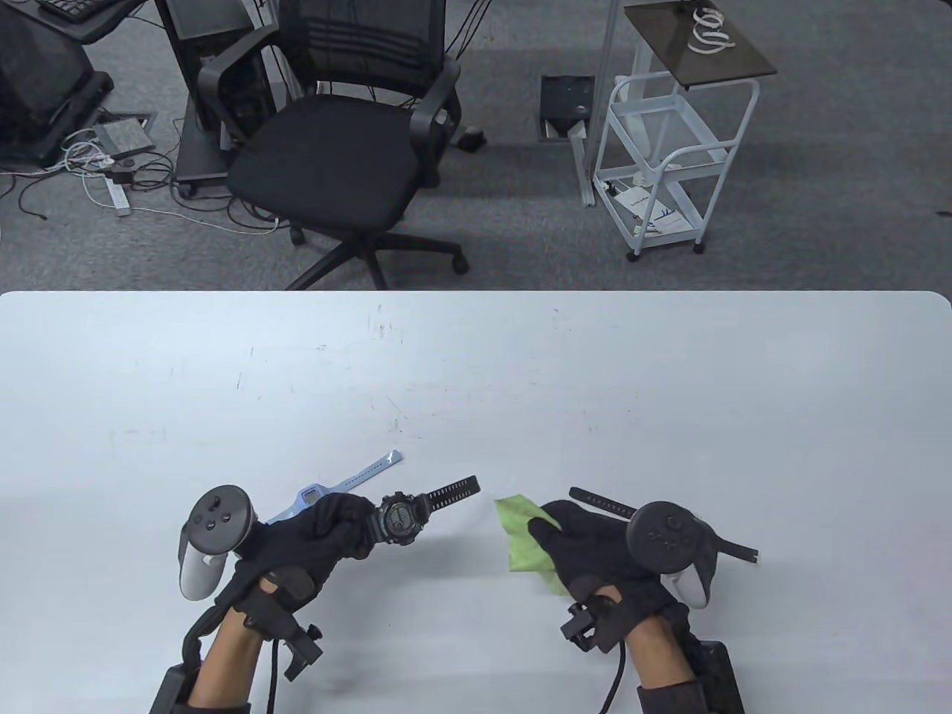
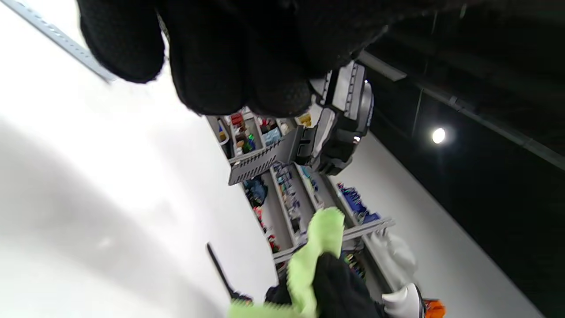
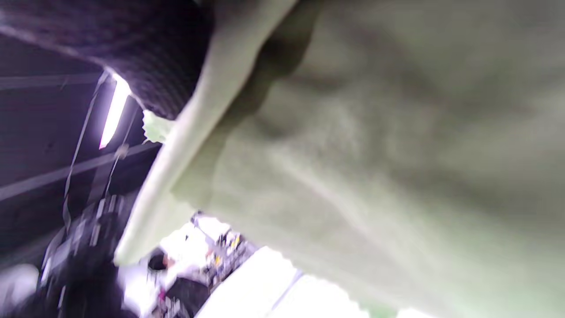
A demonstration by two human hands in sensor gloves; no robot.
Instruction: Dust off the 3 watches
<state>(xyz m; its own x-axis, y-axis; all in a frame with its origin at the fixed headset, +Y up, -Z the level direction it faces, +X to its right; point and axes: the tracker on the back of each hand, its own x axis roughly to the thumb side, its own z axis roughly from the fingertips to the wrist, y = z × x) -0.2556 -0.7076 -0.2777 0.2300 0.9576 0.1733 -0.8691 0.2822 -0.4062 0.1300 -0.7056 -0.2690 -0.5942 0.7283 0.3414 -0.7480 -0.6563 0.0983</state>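
Mid-task by the look of it — one watch up for dusting, cloth at the ready; no telling from these views which of the three are already done.

Left hand, lower left of the table view, clenched round one strap of the black digital watch; watch held clear of the table, face up, free strap jutting toward the upper right; chunky resin case, ribbed and perforated band — the left wrist view shows its grey slotted strap and stepped case just under the fingertips.

Right hand, lower centre-right, grasping the green cloth; cloth soft and napped, a loose folded corner sticking out toward the watch, near it but apart; right wrist view filled almost wholly by that pale green weave, blurred.

Light blue watch flat on the table just behind the left hand, slim, smooth strap with small holes, rectangular case partly hidden by the glove. Third watch mostly behind the right hand and its tracker; only thin black strap ends visible, one at the upper left of the hand, one at its right.

Next move, as a guess: bring cloth and black watch together, wipe the face first, then along the ribbed strap where dust would lodge; firm hold on the strap needed so the heavy case does not swing; then set down and swap for another watch.
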